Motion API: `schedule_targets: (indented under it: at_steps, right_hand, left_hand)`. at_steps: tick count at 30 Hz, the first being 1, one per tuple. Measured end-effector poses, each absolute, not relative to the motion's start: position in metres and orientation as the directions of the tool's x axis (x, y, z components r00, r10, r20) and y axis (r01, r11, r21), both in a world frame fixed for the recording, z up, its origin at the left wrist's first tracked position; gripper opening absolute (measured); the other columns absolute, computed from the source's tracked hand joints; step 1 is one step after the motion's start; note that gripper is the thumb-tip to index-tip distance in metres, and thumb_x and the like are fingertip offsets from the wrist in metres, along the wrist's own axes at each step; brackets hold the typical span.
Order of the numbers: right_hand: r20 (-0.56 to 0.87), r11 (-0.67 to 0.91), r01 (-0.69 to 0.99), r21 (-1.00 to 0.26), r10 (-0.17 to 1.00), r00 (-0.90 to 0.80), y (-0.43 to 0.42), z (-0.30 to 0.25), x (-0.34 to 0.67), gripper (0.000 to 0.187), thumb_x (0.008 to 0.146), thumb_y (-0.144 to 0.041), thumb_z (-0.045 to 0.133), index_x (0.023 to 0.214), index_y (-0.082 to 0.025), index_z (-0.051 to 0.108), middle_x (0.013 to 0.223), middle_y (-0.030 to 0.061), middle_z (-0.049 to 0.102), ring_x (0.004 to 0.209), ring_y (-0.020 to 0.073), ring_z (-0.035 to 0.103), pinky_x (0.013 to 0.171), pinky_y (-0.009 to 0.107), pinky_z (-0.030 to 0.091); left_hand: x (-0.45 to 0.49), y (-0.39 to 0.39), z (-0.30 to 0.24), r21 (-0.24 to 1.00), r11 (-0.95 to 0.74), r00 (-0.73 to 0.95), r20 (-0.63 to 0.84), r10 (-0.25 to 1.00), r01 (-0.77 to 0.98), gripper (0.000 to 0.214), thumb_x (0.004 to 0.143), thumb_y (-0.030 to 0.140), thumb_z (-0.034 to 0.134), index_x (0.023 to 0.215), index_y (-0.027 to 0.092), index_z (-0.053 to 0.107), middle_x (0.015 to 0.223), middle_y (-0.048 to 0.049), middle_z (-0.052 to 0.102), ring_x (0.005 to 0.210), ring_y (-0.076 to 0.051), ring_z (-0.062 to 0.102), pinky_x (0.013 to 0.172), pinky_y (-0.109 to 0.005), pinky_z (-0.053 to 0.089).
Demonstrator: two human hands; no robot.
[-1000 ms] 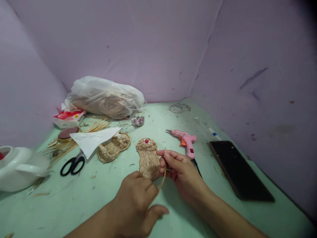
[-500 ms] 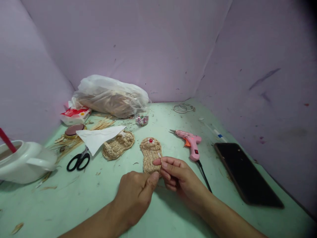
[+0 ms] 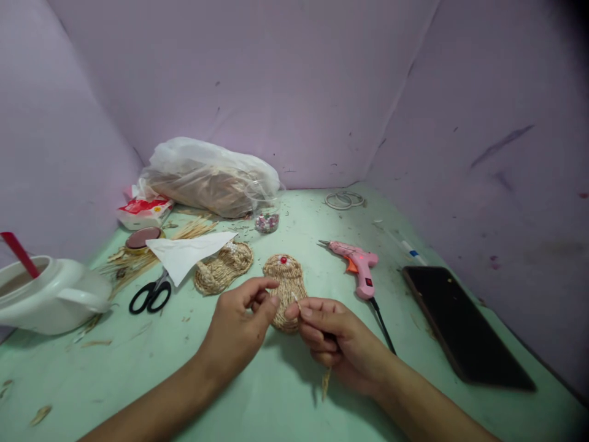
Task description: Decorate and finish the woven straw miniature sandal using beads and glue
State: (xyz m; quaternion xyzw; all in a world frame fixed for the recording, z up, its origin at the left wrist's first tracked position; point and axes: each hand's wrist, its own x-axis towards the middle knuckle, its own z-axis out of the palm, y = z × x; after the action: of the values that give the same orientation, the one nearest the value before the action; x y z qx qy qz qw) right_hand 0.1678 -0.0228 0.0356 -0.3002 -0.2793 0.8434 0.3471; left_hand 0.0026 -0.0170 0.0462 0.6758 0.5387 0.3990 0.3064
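Note:
A small slipper woven from straw cord (image 3: 285,281) lies on the green table in front of me, with a red bead and white beads at its far end. Over its near right side, my right hand (image 3: 329,328) pinches a thin straw strand (image 3: 326,383), whose loose end hangs below the palm. To the slipper's left, my left hand (image 3: 243,319) hovers with thumb and forefinger apart and the other fingers curled; nothing shows between them. A second woven slipper (image 3: 225,269) with white beads rests farther left, partly under white paper (image 3: 186,253).
A pink glue gun (image 3: 356,264) and a dark phone (image 3: 467,325) lie on the right. Black-handled scissors (image 3: 151,297), a white pot (image 3: 57,301) and loose straw (image 3: 196,228) are left. Behind stand a plastic bag (image 3: 207,178) and a clear cup of beads (image 3: 267,222).
My left hand has moved back and left from the slipper's near end, and its thumb and forefinger have parted. The strand's hanging end now shows below my right hand.

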Motion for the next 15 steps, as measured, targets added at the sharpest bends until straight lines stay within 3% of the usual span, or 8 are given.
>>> schedule_targets:
  at_steps: [2, 5, 8, 15]
  right_hand:
    - [-0.334, -0.616, -0.380, -0.690, 0.737, -0.588, -0.024, 0.035, 0.167, 0.016, 0.075, -0.027, 0.062, 0.082, -0.013, 0.064, 0.047, -0.0097, 0.032, 0.038, 0.0015, 0.010, 0.035, 0.016, 0.007]
    - [-0.349, -0.626, -0.346, -0.699, 0.721, -0.599, -0.025, 0.034, 0.166, 0.015, 0.076, -0.027, 0.061, 0.082, -0.013, 0.063, 0.047, -0.0099, 0.030, 0.038, 0.0016, 0.011, 0.035, 0.016, 0.006]
    - [-0.364, -0.637, -0.313, -0.705, 0.703, -0.611, -0.026, 0.034, 0.165, 0.018, 0.076, -0.029, 0.061, 0.084, -0.012, 0.063, 0.047, -0.0101, 0.030, 0.037, 0.0014, 0.010, 0.035, 0.016, 0.006]
    - [-0.392, -0.600, -0.298, -0.742, 0.750, -0.533, -0.027, 0.037, 0.163, 0.022, 0.076, -0.035, 0.063, 0.076, -0.014, 0.057, 0.046, -0.0100, 0.033, 0.037, 0.0016, 0.011, 0.034, 0.017, 0.004]
  left_hand:
    - [0.000, -0.017, 0.050, 0.770, -0.369, 0.161, 0.336, 0.928, 0.520, 0.023, 0.074, 0.021, 0.054, 0.093, 0.013, 0.063, 0.069, -0.0027, 0.063, 0.062, -0.014, 0.057, 0.059, -0.027, 0.047]
    - [-0.002, -0.017, 0.053, 0.673, -0.492, 0.263, 0.419, 0.869, 0.552, 0.012, 0.075, 0.016, 0.052, 0.076, 0.014, 0.064, 0.066, -0.0028, 0.062, 0.063, -0.014, 0.056, 0.061, -0.029, 0.045]
    - [-0.001, -0.018, 0.053, 0.623, -0.519, 0.282, 0.443, 0.851, 0.585, 0.016, 0.076, 0.014, 0.049, 0.065, 0.015, 0.060, 0.060, -0.0018, 0.059, 0.060, -0.014, 0.054, 0.061, -0.030, 0.042]
    - [-0.014, -0.010, 0.064, 0.398, -0.579, 0.362, 0.498, 0.788, 0.711, 0.014, 0.075, 0.016, 0.047, 0.068, 0.016, 0.060, 0.063, -0.0027, 0.062, 0.062, -0.016, 0.056, 0.067, -0.033, 0.042]
